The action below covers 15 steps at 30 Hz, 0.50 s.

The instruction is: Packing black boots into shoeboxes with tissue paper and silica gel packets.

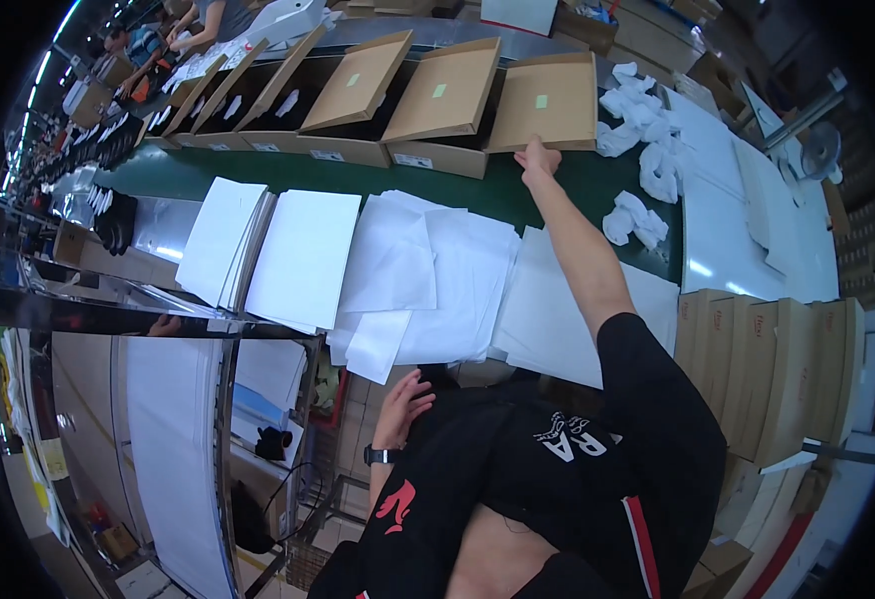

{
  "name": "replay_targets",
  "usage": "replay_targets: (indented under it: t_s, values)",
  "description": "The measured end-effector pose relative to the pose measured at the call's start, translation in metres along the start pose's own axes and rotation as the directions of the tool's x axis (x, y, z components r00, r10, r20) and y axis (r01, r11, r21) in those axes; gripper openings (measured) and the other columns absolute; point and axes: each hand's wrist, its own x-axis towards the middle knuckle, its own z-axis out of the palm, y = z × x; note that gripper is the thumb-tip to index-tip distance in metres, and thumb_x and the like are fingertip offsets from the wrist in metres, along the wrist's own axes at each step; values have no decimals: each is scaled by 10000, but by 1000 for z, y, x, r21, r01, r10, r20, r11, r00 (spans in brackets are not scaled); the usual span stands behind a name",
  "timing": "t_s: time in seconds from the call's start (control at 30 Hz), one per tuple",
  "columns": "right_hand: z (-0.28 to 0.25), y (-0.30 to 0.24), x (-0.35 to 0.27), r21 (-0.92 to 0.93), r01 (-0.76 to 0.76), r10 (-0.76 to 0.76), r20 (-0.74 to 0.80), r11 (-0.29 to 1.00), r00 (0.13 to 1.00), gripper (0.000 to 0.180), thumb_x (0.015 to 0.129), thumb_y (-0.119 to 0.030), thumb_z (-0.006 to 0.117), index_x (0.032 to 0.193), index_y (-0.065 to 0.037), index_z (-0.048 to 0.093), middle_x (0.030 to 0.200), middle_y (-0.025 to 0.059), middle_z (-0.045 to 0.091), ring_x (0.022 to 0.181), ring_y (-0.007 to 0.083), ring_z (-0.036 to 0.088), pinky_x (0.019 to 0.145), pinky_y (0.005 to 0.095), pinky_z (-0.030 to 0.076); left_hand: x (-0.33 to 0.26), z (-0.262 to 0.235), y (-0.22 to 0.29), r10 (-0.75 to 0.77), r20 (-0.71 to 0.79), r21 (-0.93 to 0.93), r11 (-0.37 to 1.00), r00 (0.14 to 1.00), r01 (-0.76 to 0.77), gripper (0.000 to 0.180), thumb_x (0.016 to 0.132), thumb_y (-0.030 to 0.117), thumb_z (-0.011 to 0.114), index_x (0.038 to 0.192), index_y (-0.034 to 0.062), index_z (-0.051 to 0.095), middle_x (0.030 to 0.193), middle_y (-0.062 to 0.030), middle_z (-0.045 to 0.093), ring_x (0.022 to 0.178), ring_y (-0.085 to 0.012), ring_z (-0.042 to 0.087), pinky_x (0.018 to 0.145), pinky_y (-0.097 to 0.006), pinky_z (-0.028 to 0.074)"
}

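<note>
My right hand (537,158) reaches far forward and its fingers press on the near edge of an open brown cardboard box (547,102) standing on the green conveyor belt (357,180). The box's lid stands up, with a small green sticker on it. My left hand (404,399) hangs low by my body with fingers apart, holding nothing; a black watch sits on its wrist. Stacks of white paper sheets (427,270) lie spread along the near side of the belt, between my two hands.
Several more open brown boxes (357,100) line the belt to the left. Crumpled white paper wads (637,120) lie right of my arm. Flat brown cartons (767,349) are stacked at right. Other people (158,40) work at the far left end.
</note>
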Motion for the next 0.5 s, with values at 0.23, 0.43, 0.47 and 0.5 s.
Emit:
replay_targets:
  t_s: [0.23,0.43,0.47,0.5]
  values:
    - [-105,-29,-53,297,-152,112,149,943,983,525,891,-81,614,1290,123,339,1167,310,570,1008,476,671,830,544,623,17,1,42,273,-142,217,946,951,-240,441,1014,243,592,1421,86,528,1167,-79,654,899,-141,643,753,-270,529]
    - [-283,-4,-127,260,-267,226,175,928,958,266,926,-184,608,1098,-13,499,1108,245,590,1065,431,627,868,541,597,59,59,120,785,131,702,358,606,-615,713,875,282,760,1481,105,429,1380,-224,482,1246,-347,492,985,-438,449]
    - [-309,-3,-143,247,-289,255,160,925,954,285,928,-197,615,1120,-17,505,1113,240,592,1039,420,635,873,531,596,68,67,128,844,270,735,130,464,-665,793,832,306,799,1495,116,408,1431,-261,423,1304,-402,437,1021,-474,424]
    - [-334,-3,-156,233,-314,286,147,920,947,305,930,-210,622,1142,-22,511,1119,235,594,1013,409,643,877,521,595,76,74,132,834,287,729,128,471,-672,793,832,306,799,1495,116,408,1431,-261,423,1304,-402,437,1021,-474,424]
